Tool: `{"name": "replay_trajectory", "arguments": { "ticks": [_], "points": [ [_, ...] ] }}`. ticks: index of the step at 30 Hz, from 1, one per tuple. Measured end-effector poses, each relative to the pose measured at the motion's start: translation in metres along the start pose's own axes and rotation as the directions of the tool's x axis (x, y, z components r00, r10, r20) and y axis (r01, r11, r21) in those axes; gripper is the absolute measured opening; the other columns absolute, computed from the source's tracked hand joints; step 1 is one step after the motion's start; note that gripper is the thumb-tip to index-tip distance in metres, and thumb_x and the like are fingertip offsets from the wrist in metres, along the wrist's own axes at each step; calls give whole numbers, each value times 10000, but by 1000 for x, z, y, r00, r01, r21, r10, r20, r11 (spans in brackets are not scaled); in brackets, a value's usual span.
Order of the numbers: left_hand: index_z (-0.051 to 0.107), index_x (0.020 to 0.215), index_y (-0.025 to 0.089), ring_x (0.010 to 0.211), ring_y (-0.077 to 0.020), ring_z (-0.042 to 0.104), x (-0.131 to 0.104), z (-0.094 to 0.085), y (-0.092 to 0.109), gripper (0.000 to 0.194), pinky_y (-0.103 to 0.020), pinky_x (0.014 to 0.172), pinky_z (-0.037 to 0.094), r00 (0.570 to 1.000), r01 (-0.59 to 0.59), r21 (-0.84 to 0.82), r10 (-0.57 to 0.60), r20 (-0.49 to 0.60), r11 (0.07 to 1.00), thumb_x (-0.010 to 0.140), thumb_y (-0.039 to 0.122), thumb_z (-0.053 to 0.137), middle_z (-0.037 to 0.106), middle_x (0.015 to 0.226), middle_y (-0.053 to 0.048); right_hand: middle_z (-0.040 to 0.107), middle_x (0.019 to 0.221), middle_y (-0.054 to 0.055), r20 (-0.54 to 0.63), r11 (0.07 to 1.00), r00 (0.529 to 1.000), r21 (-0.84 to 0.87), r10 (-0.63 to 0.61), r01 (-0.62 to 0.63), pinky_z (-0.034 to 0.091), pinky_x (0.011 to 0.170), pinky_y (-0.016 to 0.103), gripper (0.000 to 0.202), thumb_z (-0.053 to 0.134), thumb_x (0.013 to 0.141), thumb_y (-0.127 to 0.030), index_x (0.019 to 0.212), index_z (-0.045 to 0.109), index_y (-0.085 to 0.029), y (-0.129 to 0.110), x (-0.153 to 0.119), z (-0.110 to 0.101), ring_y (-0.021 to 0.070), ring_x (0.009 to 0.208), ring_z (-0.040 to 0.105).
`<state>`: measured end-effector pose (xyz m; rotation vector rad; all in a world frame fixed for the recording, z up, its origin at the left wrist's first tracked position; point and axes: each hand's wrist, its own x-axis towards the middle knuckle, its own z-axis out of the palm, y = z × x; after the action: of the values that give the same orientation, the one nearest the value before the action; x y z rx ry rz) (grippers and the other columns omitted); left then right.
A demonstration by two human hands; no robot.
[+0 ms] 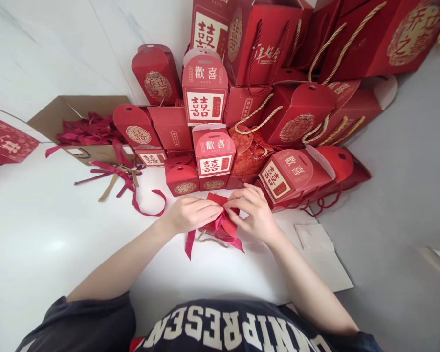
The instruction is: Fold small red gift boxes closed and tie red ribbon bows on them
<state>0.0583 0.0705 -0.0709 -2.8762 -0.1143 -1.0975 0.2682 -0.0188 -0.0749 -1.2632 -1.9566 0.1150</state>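
In front of me on the white table stands a small red gift box point(229, 228), partly hidden by my hands. A crimson satin ribbon point(220, 222) lies at its top, with loose tails hanging down on both sides. My left hand point(192, 213) is closed, its fingertips pinching the ribbon from the left. From the right, my right hand point(254, 211) pinches the ribbon close to the same spot, thumb and fingers bent. A twisted gold cord handle point(212, 240) shows along the near side of the box.
Red gift boxes point(214, 151) are stacked behind my hands, several with rope handles. At the left, a cardboard box point(69, 105) holds crimson ribbons, and loose ribbon pieces point(122, 181) lie before it. White paper sheets point(317, 244) rest at right, beside a grey wall point(399, 195).
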Motion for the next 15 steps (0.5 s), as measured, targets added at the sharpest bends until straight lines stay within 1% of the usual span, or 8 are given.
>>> {"name": "replay_trajectory", "arguments": {
  "ticks": [2,4,7,9,12,14,15],
  "points": [
    [686,994,222,755,-109,726,1,0,0,142,-205,714,599,1000,-11,20,11,0,1000,876,180,618,763,879,28,688,986,35,43,999,999,33,3,-4,361,1073,472,125,588,897,-206,974,678,-245,0,0,0,187,945,621],
    [682,974,216,744,-110,726,2,0,1,126,-209,698,600,1000,-22,31,22,-9,999,874,176,618,763,868,30,707,968,25,76,998,997,60,-8,4,365,1071,471,110,581,899,-198,948,669,-243,0,0,1,187,932,626],
    [673,950,195,740,-118,729,4,0,1,105,-217,693,598,999,-35,40,36,-16,999,862,157,632,766,858,25,721,919,11,52,998,998,50,-29,26,343,1099,481,102,572,883,-170,915,640,-238,0,0,0,183,906,637],
    [666,949,190,725,-115,729,3,0,1,102,-218,688,594,999,-37,49,38,-18,998,858,152,638,768,857,29,722,934,15,22,998,1000,60,-7,6,328,1118,489,127,564,867,-143,943,614,-231,0,0,-1,182,924,643],
    [656,966,187,718,-110,726,2,1,1,111,-218,676,586,1000,-26,51,26,-17,998,860,159,639,768,858,35,718,988,23,50,993,999,116,21,-27,300,1139,514,154,575,861,-143,987,599,-230,-2,0,-2,186,979,649],
    [654,970,176,731,-116,727,1,1,1,120,-222,676,579,1000,-27,50,28,-9,998,852,154,649,767,854,23,715,973,17,61,991,998,131,18,-26,283,1146,533,140,562,883,-148,981,607,-235,-2,0,-2,179,954,658],
    [653,968,172,731,-118,726,1,1,1,122,-224,679,575,1000,-29,49,29,-5,998,848,151,654,766,850,19,713,950,13,48,991,999,129,12,-18,282,1147,538,136,550,891,-143,969,609,-237,-2,-1,-1,173,927,661]
  ]
}}
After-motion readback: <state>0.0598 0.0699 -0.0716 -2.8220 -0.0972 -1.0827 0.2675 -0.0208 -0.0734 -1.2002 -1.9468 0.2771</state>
